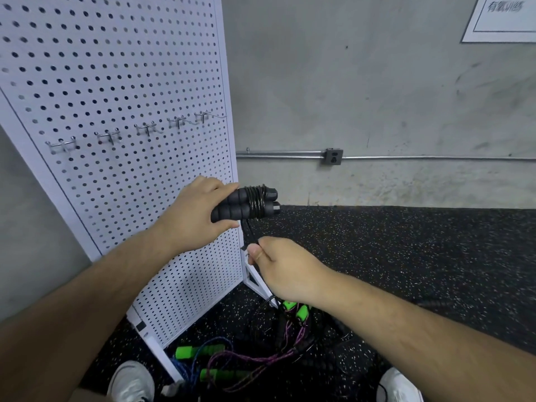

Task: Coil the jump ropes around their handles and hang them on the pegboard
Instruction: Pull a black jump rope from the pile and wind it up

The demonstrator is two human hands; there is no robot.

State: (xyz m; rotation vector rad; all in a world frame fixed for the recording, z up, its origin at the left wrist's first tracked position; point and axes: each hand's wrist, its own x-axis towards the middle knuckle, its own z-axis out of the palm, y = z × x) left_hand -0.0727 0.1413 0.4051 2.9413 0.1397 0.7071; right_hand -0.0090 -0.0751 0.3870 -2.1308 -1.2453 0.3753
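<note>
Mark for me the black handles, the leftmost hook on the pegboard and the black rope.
black handles (232,211): head view, foam of the lower handle.
leftmost hook (61,144): head view, its metal bar.
black rope (249,232): head view, stretch just below the handles.

A gym: speckled rubber floor (406,256); pegboard (116,82); jump ropes (203,351).

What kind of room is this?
Likely a gym or workout room: speckled rubber floor, a heap of jump ropes lying on it, and a white pegboard with hooks for hanging gear.
</note>
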